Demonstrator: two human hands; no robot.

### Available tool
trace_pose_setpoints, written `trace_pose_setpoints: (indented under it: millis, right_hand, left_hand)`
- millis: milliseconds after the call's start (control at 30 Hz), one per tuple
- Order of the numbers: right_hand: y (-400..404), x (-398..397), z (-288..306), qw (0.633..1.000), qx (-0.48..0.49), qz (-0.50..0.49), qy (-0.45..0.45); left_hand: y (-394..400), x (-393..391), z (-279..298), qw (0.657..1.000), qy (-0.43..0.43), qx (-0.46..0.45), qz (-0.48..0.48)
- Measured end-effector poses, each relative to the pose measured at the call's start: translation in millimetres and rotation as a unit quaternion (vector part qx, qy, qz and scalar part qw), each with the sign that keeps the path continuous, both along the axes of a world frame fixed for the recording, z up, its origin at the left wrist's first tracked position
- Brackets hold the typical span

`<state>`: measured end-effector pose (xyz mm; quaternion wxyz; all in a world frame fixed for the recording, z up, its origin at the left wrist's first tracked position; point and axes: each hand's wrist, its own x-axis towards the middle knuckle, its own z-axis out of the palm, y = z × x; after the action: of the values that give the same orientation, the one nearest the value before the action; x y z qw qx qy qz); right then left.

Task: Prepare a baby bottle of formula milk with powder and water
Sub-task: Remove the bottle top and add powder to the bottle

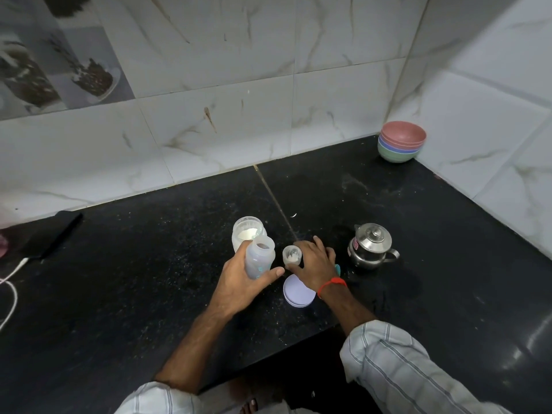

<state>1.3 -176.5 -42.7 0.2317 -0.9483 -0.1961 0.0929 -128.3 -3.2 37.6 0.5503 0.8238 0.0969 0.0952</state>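
My left hand (240, 282) grips an uncapped clear baby bottle (260, 256), tilted toward the right above the black counter. Just behind it stands an open jar of white formula powder (247, 231). My right hand (313, 265) holds a small clear cap or cup (291, 256) with a little white powder in it, right next to the bottle's mouth. A flat lilac lid (297, 292) lies on the counter under my right wrist. A small steel kettle with a lid (370, 245) stands to the right. Something teal (337, 268) peeks out behind my right hand.
Stacked coloured bowls (401, 141) sit in the far right corner by the tiled wall. A black phone (52, 233) with a white cable (12, 282) lies at the left. Powder specks dust the counter (149, 264), whose front edge (268, 363) steps back near my body.
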Motion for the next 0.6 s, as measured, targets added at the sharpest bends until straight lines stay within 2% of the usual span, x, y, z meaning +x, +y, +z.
trace_pose_setpoints:
  millis: [133,300,600]
  right_hand:
    - [4,0,-3,0.997,0.069,-0.012,-0.017]
    - [-4,-3,16,0.969,0.237,0.003,-0.073]
    - [-25,-18,72,0.899,0.428,-0.038,0.078]
  left_hand:
    - [2,-1,2,1.000,0.008,0.001,-0.011]
    - [-1,4,-3,0.999,0.022,0.008,-0.028]
    - [-20,22,-25,0.998,0.032,0.028,-0.045]
